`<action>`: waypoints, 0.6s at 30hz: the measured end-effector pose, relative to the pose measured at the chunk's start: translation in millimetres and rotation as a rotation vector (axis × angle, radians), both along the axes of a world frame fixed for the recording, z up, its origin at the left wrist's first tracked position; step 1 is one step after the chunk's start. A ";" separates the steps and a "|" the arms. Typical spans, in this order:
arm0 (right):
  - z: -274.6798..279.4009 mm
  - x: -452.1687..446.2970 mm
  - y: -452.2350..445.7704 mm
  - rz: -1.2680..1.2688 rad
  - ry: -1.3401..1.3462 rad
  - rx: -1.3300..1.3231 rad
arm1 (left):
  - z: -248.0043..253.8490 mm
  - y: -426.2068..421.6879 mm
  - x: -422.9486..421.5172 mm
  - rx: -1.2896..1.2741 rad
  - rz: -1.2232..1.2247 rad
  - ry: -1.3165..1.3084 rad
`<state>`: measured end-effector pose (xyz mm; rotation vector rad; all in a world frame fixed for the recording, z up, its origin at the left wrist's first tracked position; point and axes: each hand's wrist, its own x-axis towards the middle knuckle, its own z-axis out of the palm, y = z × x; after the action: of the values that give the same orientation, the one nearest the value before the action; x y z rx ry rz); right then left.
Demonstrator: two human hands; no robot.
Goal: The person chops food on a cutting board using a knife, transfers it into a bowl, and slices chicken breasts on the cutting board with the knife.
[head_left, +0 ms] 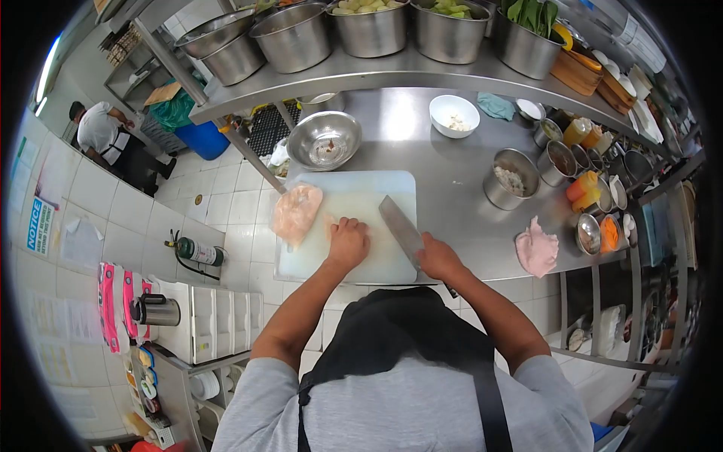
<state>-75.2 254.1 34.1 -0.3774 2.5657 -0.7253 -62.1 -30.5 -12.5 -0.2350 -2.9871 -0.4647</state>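
My left hand rests on a white cutting board, its fingers curled down over a pale pink piece of raw chicken that is mostly hidden beneath them. In my right hand is the handle of a large kitchen knife. Its broad blade lies slanted over the board's right side, tip pointing away from me and apart from my left hand. A clear plastic bag of raw chicken sits on the board's left edge, beside my left hand.
A steel bowl stands behind the board, with a white bowl farther right. A steel pot and pink cloth lie right. An overhead shelf carries several pots. Another person bends at far left.
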 end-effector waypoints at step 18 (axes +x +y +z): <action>2.1 4.0 -2.8 -0.032 0.029 -0.017 | 15.2 59.3 0.8 1.298 0.502 -0.472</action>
<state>-71.2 251.4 36.2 -0.3556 2.6002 -0.7594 -61.3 28.9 2.6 0.7785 -2.2303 -2.3362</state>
